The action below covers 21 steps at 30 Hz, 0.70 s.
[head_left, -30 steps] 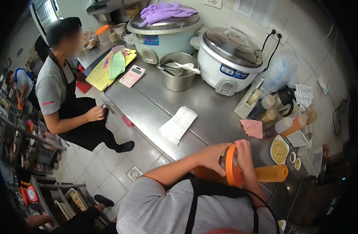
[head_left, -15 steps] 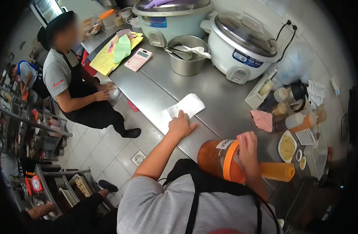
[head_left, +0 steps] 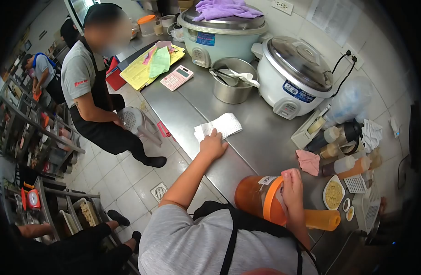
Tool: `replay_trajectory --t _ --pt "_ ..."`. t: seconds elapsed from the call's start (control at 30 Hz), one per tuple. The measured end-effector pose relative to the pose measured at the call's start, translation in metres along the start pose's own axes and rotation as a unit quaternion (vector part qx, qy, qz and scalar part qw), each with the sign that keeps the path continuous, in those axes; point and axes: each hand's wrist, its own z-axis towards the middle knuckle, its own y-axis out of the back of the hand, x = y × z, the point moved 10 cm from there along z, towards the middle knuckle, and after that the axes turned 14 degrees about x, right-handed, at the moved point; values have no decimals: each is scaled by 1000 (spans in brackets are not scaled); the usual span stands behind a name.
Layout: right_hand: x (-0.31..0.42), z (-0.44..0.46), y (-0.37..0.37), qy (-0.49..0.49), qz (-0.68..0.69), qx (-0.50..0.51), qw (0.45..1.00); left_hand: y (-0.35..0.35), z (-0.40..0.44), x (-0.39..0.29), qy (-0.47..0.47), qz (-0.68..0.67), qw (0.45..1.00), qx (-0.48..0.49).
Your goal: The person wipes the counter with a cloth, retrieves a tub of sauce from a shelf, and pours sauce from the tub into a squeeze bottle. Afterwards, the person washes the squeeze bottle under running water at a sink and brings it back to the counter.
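My left hand (head_left: pixel 213 145) rests on a small stack of white printed slips (head_left: pixel 222 124) on the steel counter. Its index finger is stretched out onto the paper and its thumb lies apart. My right hand (head_left: pixel 293 188) is closed at the rim of the orange lid (head_left: pixel 273 200) of a see-through jar (head_left: pixel 249 196), which has a white label and orange-brown contents. In this view the lid faces right; I cannot tell whether the jar is tilted. Just beyond my right wrist is an orange bottle (head_left: pixel 322 220).
Two rice cookers (head_left: pixel 297 68) (head_left: pixel 219 34) and a metal pot (head_left: pixel 235 87) with utensils stand at the back. A pink calculator (head_left: pixel 177 78) lies left of the pot. Squeeze bottles (head_left: pixel 345 166), a pink cloth (head_left: pixel 308 162) and a dish of chopped food (head_left: pixel 333 194) are at right. A co-worker (head_left: pixel 93 91) holds a stool (head_left: pixel 133 120).
The view has shifted, so the counter things sit lower. The co-worker at left has moved, and a stool now shows at their hands. Both my hands keep their places on the slips and lid.
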Motion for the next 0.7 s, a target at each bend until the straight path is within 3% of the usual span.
replay_trajectory --t 0.13,0.23,0.3,0.4,0.47,0.63,0.7 --pt "-2 3 1 2 -18 3 1000 5 -5 3 -8 -39 999 -22" --pt "-10 5 3 3 4 -4 1000 21 -21 -8 -56 -83 989 -110" --pt "-29 7 3 -24 41 -1 999 26 -35 -39 -195 -157 958 -142" --pt "-60 10 4 -73 107 21 991 -16 -50 -98 -320 -314 885 124" --pt "-64 13 4 -71 143 33 987 -44 -67 -135 -394 -320 823 255" --pt "-28 9 4 19 88 50 995 -90 -100 -179 -457 -415 644 452" --pt "-25 5 11 29 57 21 998 -83 -102 -179 -459 -406 659 436"
